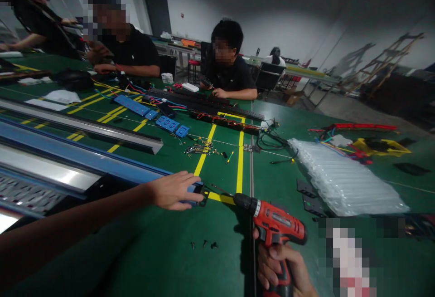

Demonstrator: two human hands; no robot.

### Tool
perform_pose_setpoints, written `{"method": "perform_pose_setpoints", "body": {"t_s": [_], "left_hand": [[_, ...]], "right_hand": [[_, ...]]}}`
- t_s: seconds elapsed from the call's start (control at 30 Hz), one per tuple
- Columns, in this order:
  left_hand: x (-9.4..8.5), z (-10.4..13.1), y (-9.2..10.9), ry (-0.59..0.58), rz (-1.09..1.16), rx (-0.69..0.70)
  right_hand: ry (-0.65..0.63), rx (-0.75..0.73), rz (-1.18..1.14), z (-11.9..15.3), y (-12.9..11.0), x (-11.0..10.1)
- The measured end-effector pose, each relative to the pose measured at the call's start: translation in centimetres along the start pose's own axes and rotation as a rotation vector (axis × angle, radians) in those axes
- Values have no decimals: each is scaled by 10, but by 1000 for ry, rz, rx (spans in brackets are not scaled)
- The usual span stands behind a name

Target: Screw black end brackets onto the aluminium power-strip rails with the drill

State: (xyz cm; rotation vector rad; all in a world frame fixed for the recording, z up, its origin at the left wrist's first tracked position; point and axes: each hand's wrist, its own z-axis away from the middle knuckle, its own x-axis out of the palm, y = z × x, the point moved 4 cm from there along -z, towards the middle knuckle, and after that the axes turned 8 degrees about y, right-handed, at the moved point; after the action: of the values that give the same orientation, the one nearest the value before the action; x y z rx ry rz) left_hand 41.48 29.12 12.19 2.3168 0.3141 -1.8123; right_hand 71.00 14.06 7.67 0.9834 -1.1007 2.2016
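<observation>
My right hand is wrapped round the handle of a red and black cordless drill. The drill points left, and its long thin bit reaches toward the black end piece of a long blue metal rail. Whether the bit touches that end piece, I cannot tell. On the rail's end lies my left hand, palm down with its fingers spread. Several small dark screws are scattered on the green tabletop in front of me.
A metal channel and blue socket strips lie to the left. Loose small hardware sits mid-table. Bubble wrap and black brackets are at right. Two people sit across the table.
</observation>
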Motion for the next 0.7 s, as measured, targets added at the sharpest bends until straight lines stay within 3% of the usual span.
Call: {"method": "perform_pose_setpoints", "body": {"t_s": [0.2,0.7], "left_hand": [[0,2,0,21,0,14],[9,6,0,73,-75,42]], "right_hand": [[30,-11,-29,-3,8,-5],[39,75,29,-3,-3,8]]}}
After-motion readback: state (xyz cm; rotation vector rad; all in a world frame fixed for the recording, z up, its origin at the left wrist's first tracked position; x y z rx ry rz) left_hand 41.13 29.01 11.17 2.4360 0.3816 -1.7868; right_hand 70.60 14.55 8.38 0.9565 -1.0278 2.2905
